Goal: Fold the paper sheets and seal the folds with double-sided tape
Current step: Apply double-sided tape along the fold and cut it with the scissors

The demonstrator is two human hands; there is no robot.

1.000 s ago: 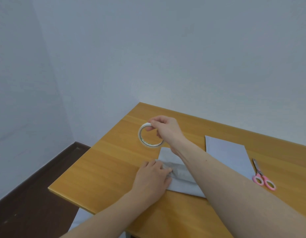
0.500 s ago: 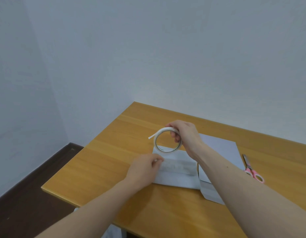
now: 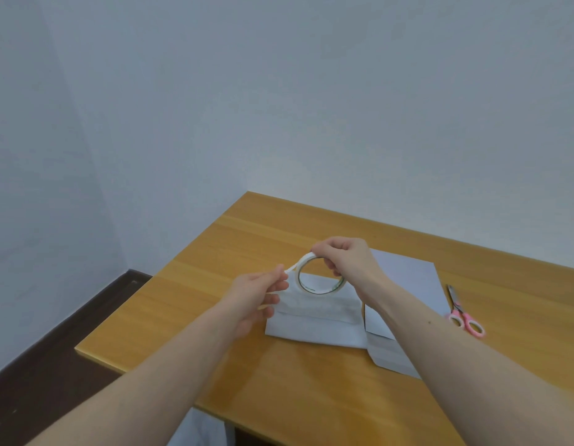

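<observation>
From my remote post I record the following, working left to right. A dark floor strip (image 3: 53, 342) runs along the foot of the pale wall (image 3: 279, 91) at far left, beside the left edge of the wooden table (image 3: 189, 304). The left hand (image 3: 258, 292) is raised above the table, thumb and forefinger pinched on the loose end of the tape where it leaves the roll; the remaining fingers are loosely curled beneath. The tape roll (image 3: 317, 275) is held upright in the air, its open centre facing me, directly above the folded paper sheet (image 3: 317, 320). That sheet lies flat on the table near its middle, with a fold line running across it. The right hand (image 3: 346, 262) grips the roll from the top and right side, fingers curled over the rim and thumb inside the ring. A second paper sheet (image 3: 408, 278) lies flat on the table just right of the first, partly hidden under the right forearm, and I cannot tell whether the two sheets overlap. At far right, pink-handled scissors (image 3: 464, 313) rest closed on the table, near the second sheet's right edge.
</observation>
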